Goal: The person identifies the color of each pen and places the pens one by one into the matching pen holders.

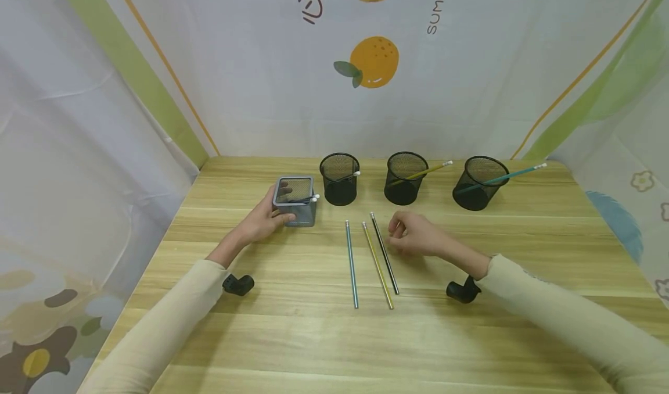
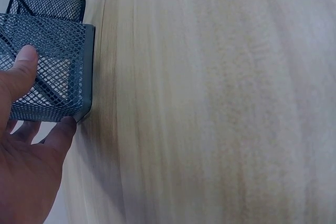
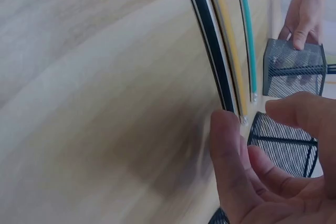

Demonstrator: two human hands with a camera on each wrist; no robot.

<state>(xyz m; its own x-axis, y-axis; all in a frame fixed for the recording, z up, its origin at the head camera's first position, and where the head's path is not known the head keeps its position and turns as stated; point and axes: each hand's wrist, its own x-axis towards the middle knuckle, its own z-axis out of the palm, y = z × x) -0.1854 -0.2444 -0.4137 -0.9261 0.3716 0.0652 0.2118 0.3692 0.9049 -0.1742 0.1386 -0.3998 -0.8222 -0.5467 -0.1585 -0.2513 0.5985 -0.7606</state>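
Left hand [image 1: 261, 221] full, right hand [image 1: 416, 235] free

Head: my left grasps the square mesh holder [image 1: 299, 215], left of three round cups [image 1: 401, 190]; two pencils [image 1: 315, 199] inside. My right, loosely bent, holds nothing, just beside the black pencil [image 1: 385, 255]; yellow pencil [image 1: 378, 265] and blue pencil [image 1: 352, 264] alongside, on the table [image 1: 292, 341].

Left wrist: my thumb [image 2: 23, 72] against the holder's mesh.

Right wrist: my fingertips [image 3: 224, 125] apart; one overlaps the black pencil's end, contact unclear.

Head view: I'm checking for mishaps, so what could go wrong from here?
The right hand might bump the loose black pencil and knock it against the yellow pencil close beside it. The square holder might tilt if the left hand shifts its grip. The teal pencil leaning out of the rightmost cup could get knocked.
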